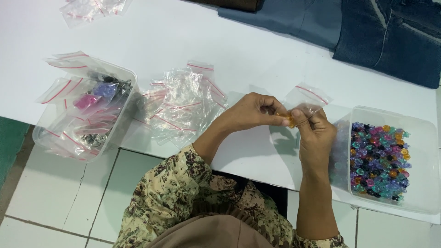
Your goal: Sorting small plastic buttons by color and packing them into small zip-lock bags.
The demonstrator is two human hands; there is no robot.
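From the head view we look down on a white tabletop (193,32) that overhangs a tiled floor (55,197). Our left hand (251,111) and right hand (313,133) meet above the sheet, just left of a clear tub (425,138) of coloured beads (379,160). Between them we hold a small clear bag (307,98) with a red strip at its mouth, raised off the tabletop. The left fingers (280,120) are pinched narrow on the bag's lower edge, and the right fingers (301,115) are pinched against them from the other side; an orange bead (290,121) shows right at the pinch, though we cannot tell which hand grips it. Left of our hands lies a loose pile of empty bags (181,103). Further left stands a second tub (85,108) with filled bags, overhanging the tabletop's edge. More bags (89,8) lie at the far edge, and folded denim (390,36) lies at the far right.
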